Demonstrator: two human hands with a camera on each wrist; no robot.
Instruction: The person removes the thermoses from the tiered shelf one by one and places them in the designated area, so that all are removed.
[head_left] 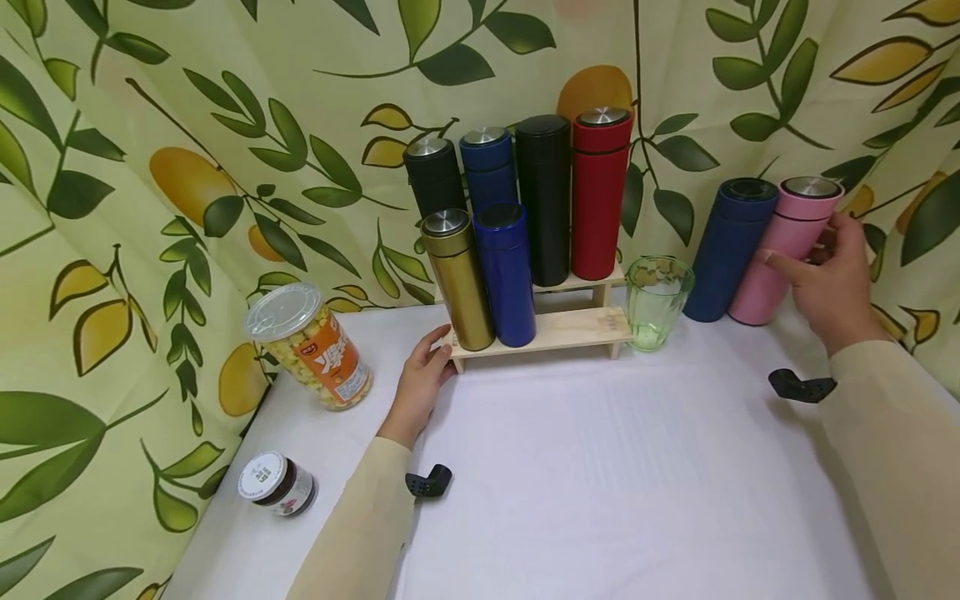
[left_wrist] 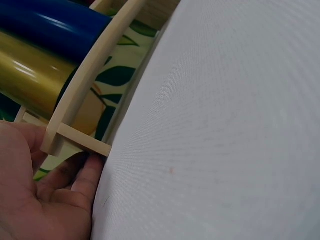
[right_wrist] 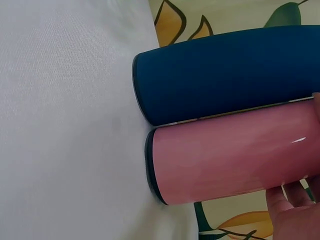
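Note:
My right hand [head_left: 840,279] grips a pink thermos bottle [head_left: 787,242] around its upper body, thumb on one side and fingers on the other. The bottle stands beside a navy blue thermos [head_left: 731,250], and its base [right_wrist: 160,170] is at the white cloth. My left hand [head_left: 420,379] holds the left end of a two-step wooden rack [head_left: 577,327], with the thumb by the top board [left_wrist: 60,122] and fingers below it. On the lower step stand a gold thermos [head_left: 459,283] and a shiny blue thermos [head_left: 506,279].
The upper step bears a red thermos [head_left: 600,200], a tall black one [head_left: 543,200], a dark blue one [head_left: 489,171] and a shorter black one [head_left: 435,179]. A green glass [head_left: 656,304] stands right of the rack. A popcorn tub [head_left: 318,354] and a small jar [head_left: 281,483] are at left.

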